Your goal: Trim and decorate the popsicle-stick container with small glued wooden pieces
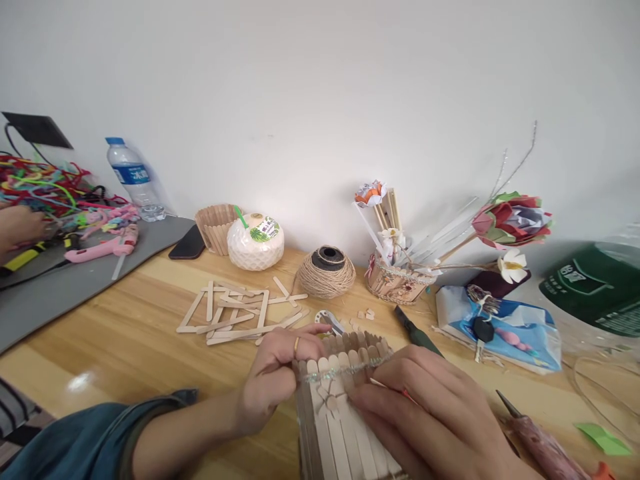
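A container of upright wooden craft sticks (pixel 340 440) stands tilted toward the camera at the bottom centre, with a glittery band (pixel 345 371) around its upper part. Just under the band, a small figure of thin twine-like pieces and a wooden disc (pixel 331 402) lies against the front. My left hand (pixel 280 373), with a ring on one finger, grips the container's upper left rim. My right hand (pixel 430 407) covers the right side, its fingertips pinched at the right end of the small figure; what lies between them is too small to tell.
Loose craft sticks (pixel 243 313) lie at centre left, near a twine ball (pixel 326 272). Behind stand a stick cup (pixel 216 227), a white coconut (pixel 255 243) and a flower basket (pixel 400 280). A glue gun (pixel 543 443) lies at right. Another person's hand (pixel 20 227) is at far left.
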`<state>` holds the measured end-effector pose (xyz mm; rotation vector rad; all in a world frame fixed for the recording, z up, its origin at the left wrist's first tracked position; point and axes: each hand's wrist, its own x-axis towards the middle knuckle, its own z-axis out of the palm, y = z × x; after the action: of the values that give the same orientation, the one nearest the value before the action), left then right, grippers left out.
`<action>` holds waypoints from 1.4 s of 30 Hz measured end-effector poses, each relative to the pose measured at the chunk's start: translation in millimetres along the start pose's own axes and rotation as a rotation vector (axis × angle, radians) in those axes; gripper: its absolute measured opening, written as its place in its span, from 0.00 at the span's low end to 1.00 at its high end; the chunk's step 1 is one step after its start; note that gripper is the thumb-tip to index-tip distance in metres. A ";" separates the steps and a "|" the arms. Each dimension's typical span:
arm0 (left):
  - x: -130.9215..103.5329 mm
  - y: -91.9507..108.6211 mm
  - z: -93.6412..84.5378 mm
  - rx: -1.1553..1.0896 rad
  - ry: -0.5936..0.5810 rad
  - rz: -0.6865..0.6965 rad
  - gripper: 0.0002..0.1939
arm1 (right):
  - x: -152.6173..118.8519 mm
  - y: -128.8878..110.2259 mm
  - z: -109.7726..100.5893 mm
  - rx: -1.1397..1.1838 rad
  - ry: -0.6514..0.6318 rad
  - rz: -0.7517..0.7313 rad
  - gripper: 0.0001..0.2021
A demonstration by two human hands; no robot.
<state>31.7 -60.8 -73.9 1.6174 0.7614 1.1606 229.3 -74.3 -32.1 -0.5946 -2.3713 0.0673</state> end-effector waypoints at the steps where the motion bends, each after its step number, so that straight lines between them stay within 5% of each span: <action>1: -0.1 -0.3 0.2 0.002 -0.004 -0.003 0.05 | -0.2 0.6 1.6 -0.011 -0.004 -0.007 0.11; 7: 0.4 0.3 1.8 0.006 -0.034 -0.027 0.05 | 2.9 -3.2 8.6 -0.287 0.104 -0.067 0.20; 13: 0.4 -7.8 1.0 0.028 -0.070 0.002 0.06 | 9.4 -14.1 -9.2 -0.322 -0.138 -0.063 0.20; 17: 0.3 -9.2 -0.2 0.097 -0.093 0.081 0.10 | 6.7 -15.0 -11.3 -0.393 -0.119 -0.079 0.24; 23: -1.6 -4.1 -2.1 0.208 -0.107 0.266 0.11 | 0.6 -7.7 -5.6 -0.345 -0.123 -0.125 0.24; 26: -4.3 -4.4 -2.1 0.242 -0.094 0.361 0.11 | -2.0 -2.8 -5.6 -0.300 -0.004 -0.120 0.19; 30: -8.4 -7.2 -0.3 0.222 -0.028 0.402 0.10 | -4.2 3.3 -9.9 -0.247 0.104 -0.007 0.06; 34: -8.6 -7.1 -0.4 0.223 -0.021 0.378 0.14 | -2.3 4.2 -13.5 -0.119 0.124 0.052 0.04; 42: -4.7 -5.1 -2.7 0.273 -0.046 0.357 0.13 | 0.9 -3.3 -0.9 -0.173 0.019 -0.068 0.19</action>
<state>27.8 -62.2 -80.0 2.0629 0.6369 1.3052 228.0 -76.9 -30.2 -0.5928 -2.3921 -0.1745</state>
